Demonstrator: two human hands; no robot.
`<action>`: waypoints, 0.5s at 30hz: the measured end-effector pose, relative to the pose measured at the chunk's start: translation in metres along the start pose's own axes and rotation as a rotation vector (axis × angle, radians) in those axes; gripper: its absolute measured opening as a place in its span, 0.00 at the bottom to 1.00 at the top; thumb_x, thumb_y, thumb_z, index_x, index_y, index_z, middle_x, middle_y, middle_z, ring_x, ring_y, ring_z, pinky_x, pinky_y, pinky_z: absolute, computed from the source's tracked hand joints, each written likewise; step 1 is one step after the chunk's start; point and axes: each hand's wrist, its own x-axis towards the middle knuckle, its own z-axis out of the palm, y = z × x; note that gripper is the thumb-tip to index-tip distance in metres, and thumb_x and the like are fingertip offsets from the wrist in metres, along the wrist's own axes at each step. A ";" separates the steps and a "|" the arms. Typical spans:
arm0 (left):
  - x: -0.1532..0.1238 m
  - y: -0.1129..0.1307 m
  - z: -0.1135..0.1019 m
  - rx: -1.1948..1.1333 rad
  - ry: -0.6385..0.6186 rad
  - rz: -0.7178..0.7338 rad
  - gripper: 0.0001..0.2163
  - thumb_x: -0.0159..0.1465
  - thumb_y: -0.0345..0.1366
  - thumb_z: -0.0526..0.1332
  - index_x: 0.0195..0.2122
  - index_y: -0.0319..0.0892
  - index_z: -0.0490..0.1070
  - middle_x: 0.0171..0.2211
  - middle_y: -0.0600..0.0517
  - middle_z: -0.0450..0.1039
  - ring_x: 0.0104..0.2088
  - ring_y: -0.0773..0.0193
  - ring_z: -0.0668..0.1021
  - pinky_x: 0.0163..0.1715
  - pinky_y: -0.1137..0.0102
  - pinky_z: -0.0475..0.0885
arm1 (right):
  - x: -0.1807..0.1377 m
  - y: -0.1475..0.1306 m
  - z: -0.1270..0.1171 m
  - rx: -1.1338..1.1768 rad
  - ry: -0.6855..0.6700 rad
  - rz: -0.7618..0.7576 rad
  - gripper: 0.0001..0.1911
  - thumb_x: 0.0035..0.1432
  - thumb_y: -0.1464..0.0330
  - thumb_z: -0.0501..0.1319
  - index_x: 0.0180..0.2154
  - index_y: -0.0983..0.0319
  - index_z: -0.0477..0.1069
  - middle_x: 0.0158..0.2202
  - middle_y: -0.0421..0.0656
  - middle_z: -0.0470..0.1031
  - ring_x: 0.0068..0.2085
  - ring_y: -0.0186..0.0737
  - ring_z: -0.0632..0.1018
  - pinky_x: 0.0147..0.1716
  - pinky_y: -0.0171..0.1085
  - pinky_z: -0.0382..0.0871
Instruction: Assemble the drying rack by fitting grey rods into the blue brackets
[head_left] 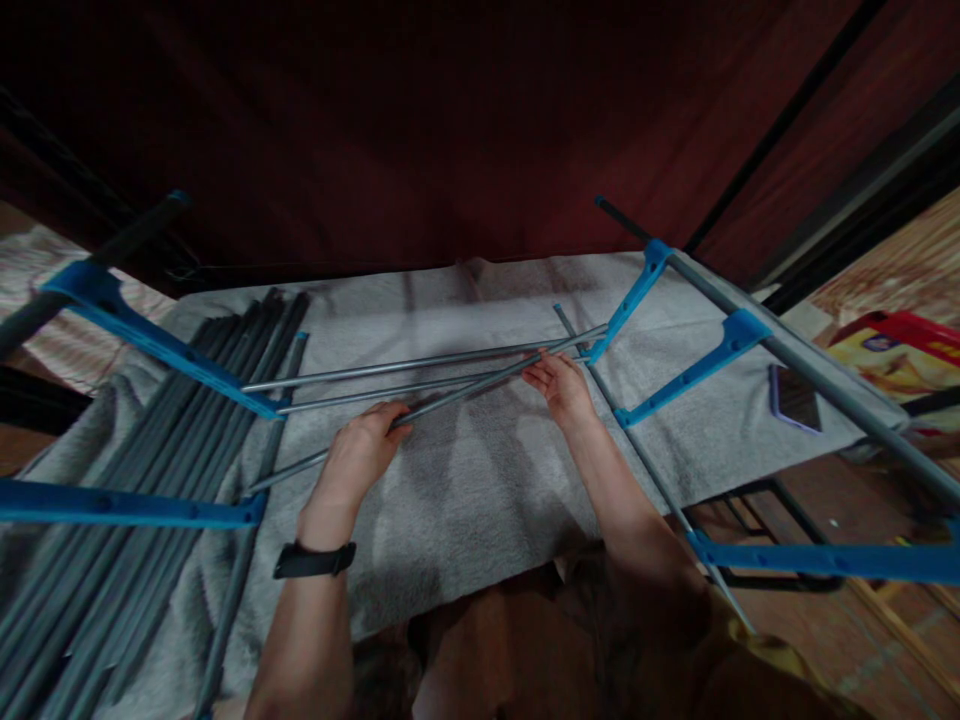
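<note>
A thin grey metal tube point(469, 388) runs slantwise between my hands. My left hand point(365, 437), with a black band on the wrist, is wrapped round its middle. Near its far right end, the fingers of my right hand point(553, 378) pinch the same tube. Its left end meets a blue plastic bracket point(135, 503) on the left frame. Two more tubes, the upper one point(420, 366) among them, span from another left blue bracket point(161, 345) toward the blue bracket point(628, 305) on the right frame. Whether the held tube's right end touches that bracket I cannot tell.
Many loose grey tubes point(172, 420) lie side by side at the left on a grey towel-like cloth point(480, 510). A phone point(795, 398) rests at the right edge, beside a red and yellow package point(900, 350). A dark red curtain point(420, 130) hangs behind.
</note>
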 end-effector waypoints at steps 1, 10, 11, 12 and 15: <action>0.000 0.000 0.000 0.005 0.000 0.000 0.15 0.66 0.36 0.58 0.52 0.41 0.74 0.51 0.43 0.78 0.50 0.50 0.80 0.50 0.61 0.74 | 0.000 0.000 0.000 -0.001 0.001 0.001 0.08 0.54 0.69 0.67 0.29 0.58 0.67 0.24 0.36 0.77 0.27 0.34 0.79 0.33 0.34 0.78; -0.001 -0.003 0.000 0.036 0.001 -0.031 0.14 0.65 0.36 0.57 0.51 0.44 0.75 0.49 0.44 0.79 0.47 0.51 0.81 0.47 0.61 0.75 | -0.001 -0.001 0.001 -0.002 0.007 0.003 0.06 0.54 0.70 0.66 0.30 0.58 0.69 0.24 0.36 0.77 0.27 0.34 0.78 0.32 0.34 0.78; -0.001 -0.003 0.000 0.039 0.005 -0.034 0.15 0.65 0.36 0.57 0.51 0.44 0.75 0.49 0.44 0.79 0.46 0.51 0.81 0.47 0.61 0.75 | -0.001 -0.001 0.001 -0.002 0.006 0.002 0.06 0.54 0.70 0.66 0.30 0.58 0.69 0.24 0.36 0.76 0.27 0.34 0.78 0.32 0.34 0.78; -0.001 -0.003 0.000 0.043 0.007 -0.038 0.15 0.65 0.36 0.57 0.51 0.44 0.75 0.49 0.44 0.79 0.46 0.51 0.81 0.47 0.60 0.75 | -0.001 -0.001 0.000 -0.003 0.005 0.001 0.06 0.54 0.70 0.66 0.30 0.58 0.69 0.24 0.36 0.76 0.27 0.34 0.78 0.33 0.35 0.79; -0.001 -0.002 0.001 0.061 0.010 -0.046 0.15 0.66 0.36 0.56 0.52 0.44 0.75 0.49 0.43 0.79 0.47 0.50 0.81 0.47 0.61 0.75 | -0.001 0.000 0.000 -0.010 0.002 0.000 0.07 0.53 0.69 0.67 0.30 0.58 0.69 0.24 0.36 0.77 0.27 0.35 0.79 0.34 0.36 0.79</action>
